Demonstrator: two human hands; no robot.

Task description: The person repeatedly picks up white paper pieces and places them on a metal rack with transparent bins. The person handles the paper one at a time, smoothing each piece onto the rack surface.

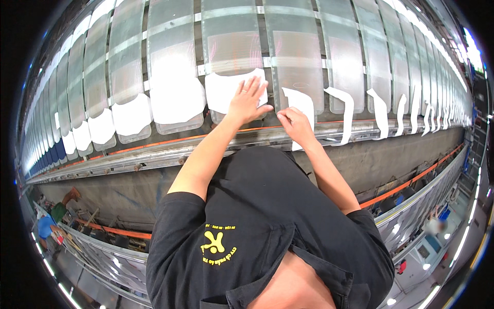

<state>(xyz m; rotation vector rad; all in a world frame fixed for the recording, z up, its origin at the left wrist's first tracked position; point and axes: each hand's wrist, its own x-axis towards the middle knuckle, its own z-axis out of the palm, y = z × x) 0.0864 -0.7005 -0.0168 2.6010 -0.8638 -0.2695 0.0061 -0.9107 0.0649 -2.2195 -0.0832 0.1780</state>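
In the head view, the left hand lies flat with fingers spread, gripping nothing, on a white cloth piece at the near end of a clear panel. The right hand is loosely curled over a second white piece hanging past the next panel's near edge; whether it pinches anything, I cannot tell. To seat the first piece well, press lightly from its middle outward, squaring it to the panel's side edges.

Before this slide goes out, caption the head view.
Left hand spread on one white fabric piece, right hand curled at another.
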